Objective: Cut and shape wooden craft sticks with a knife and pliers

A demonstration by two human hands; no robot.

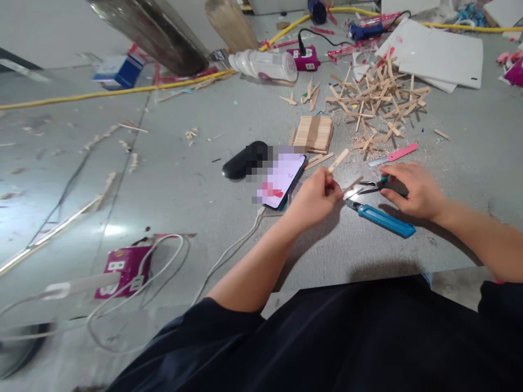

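My left hand (314, 197) pinches a flat wooden craft stick (338, 160) that points up and to the right. My right hand (411, 190) lies over a pair of green-handled cutting pliers (370, 188) on the grey floor, fingers curled on the handles. The pliers' metal jaws point left toward the left hand's fingertips. A blue utility knife (384, 219) lies on the floor just below both hands. A pink utility knife (394, 155) lies just above the right hand.
A phone (284, 179) on a white cable and a black case (244, 159) lie left of the hands. Behind are a stack of sticks (314, 133), a heap of cut stick pieces (376, 98), white boards (437, 54), a bottle (265, 64) and a yellow cable (114, 93).
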